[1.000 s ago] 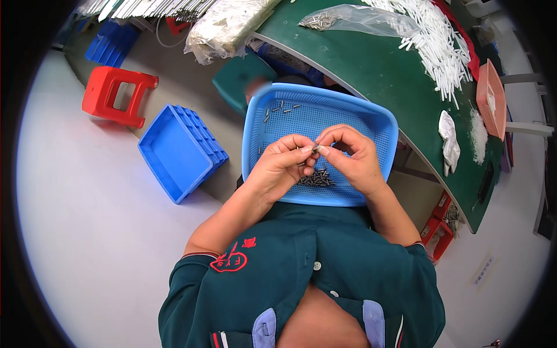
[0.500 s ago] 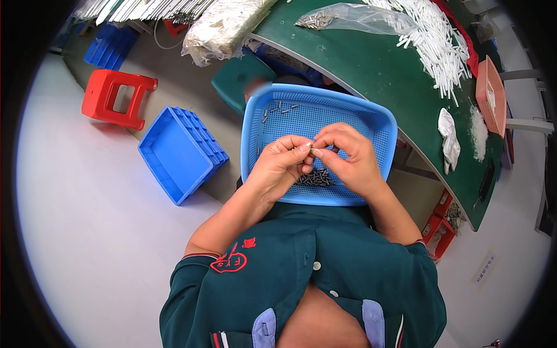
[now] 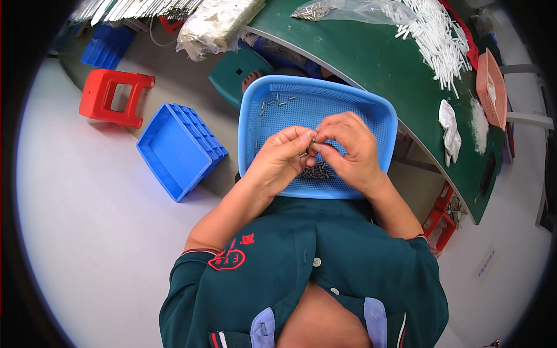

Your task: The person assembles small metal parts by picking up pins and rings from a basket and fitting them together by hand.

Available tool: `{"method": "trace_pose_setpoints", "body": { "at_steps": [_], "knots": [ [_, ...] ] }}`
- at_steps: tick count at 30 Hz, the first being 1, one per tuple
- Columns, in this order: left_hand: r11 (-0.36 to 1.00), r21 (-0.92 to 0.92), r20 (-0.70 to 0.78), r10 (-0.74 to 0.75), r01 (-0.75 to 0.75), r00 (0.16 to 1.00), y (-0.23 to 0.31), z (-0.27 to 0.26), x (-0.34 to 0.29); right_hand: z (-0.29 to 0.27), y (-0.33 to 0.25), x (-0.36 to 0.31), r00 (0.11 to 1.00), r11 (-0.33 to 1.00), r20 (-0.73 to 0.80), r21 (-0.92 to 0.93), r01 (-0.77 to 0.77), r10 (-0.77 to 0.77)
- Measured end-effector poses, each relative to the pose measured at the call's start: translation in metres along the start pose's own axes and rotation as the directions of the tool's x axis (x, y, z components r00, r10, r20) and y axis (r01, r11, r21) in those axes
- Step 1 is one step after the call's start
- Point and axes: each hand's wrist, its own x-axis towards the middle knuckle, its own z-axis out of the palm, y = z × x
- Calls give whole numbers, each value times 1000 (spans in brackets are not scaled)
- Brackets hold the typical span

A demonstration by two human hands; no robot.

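My left hand (image 3: 277, 159) is closed, thumb and fingertips pinched on a small metal pin (image 3: 313, 141). From the other side my right hand (image 3: 354, 152) is closed too, its thumb and forefinger meeting at that same pin; the fingers mostly cover it. Both hands are over a light blue perforated plastic basket (image 3: 246, 124), held in front of my body. Below the fingers, a pile of short dark metal pins (image 3: 316, 171) lies on the basket's near side, partly hidden by my hands. Several loose pins (image 3: 278, 101) are scattered at its far left.
A green table (image 3: 371, 69) curves along the right, bearing many white sticks (image 3: 432, 40), a plastic bag of metal pieces (image 3: 313, 10), a white glove (image 3: 448, 130) and a pink basket (image 3: 490, 90). Left on the floor are blue crates (image 3: 177, 153) and a red stool (image 3: 113, 98); a green stool (image 3: 235, 72) stands behind the basket.
Both hands stay together at the pin, with my right fingers slightly raised and the pin's tip showing a little more. The whole view has shifted slightly.
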Motion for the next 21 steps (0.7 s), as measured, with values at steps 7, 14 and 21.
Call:
{"method": "trace_pose_setpoints", "body": {
  "at_steps": [7,14,21],
  "knots": [
    [999,-13,3,38,-38,999,6,-4,0,-2,2,-2,999,999,-22,35,-34,34],
    [998,1,-42,64,-64,997,9,-7,0,-5,25,-33,908,935,407,-352,52,103],
    [999,-21,-37,30,-31,999,7,-10,0,1,31,-34,861,904,508,-365,222,-6]
  ]
}}
